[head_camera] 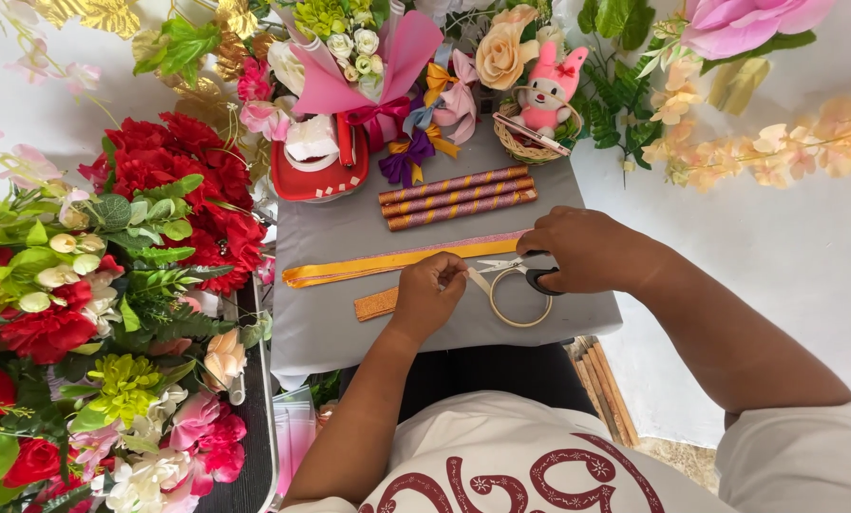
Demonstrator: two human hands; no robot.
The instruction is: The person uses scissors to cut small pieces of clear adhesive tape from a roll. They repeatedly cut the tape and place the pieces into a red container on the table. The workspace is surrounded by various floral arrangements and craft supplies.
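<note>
On a small grey table [340,323], my right hand [582,249] grips black-handled scissors [520,269], their blades pointing left. My left hand [428,294] pinches the free end of clear tape pulled from a thin tape roll [519,302] that lies flat by the scissors. The blades meet the tape strip just right of my left fingers. A long yellow ribbon [368,266] lies across the table behind my left hand, with a pink glittery strip [501,238] along its far edge. A short orange glitter strip [376,304] lies under my left wrist.
Three purple-and-gold striped sticks [456,197] lie at the table's middle. Behind them stand a red box [316,176], a pink-wrapped bouquet [368,66], ribbon bows [416,142] and a basket with a pink bunny toy [544,104]. Red and mixed artificial flowers [112,285] crowd the left.
</note>
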